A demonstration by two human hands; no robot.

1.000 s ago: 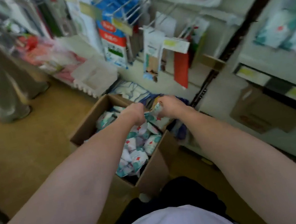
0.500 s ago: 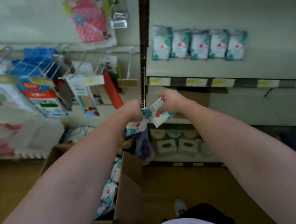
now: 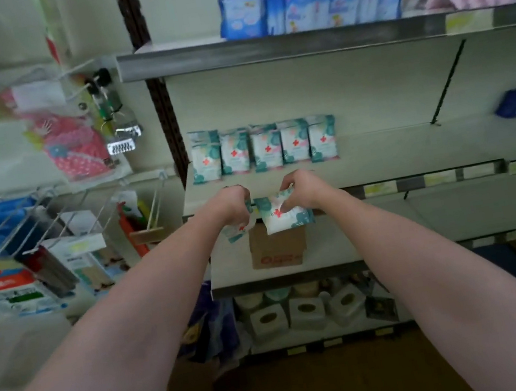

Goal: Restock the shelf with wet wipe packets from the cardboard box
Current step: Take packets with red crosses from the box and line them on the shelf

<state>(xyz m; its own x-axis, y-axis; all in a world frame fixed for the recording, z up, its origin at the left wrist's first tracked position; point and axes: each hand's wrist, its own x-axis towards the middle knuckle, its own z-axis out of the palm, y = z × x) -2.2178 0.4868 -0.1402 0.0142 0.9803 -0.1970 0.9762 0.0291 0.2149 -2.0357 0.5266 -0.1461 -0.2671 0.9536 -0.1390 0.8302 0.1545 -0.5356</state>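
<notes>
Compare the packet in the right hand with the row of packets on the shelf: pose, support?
The packet in the right hand is tilted and pinched in the air before the shelf edge; the row of five stands upright at the back. The held one is alone; the row's packets sit side by side. Both share the white-and-teal print with a red cross.

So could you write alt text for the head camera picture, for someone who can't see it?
Two bare arms reach toward a shop shelf, the left hand and the right hand each gripping wet wipe packets. Just behind them, five matching packets stand upright in a row at the back of the shelf.
</notes>
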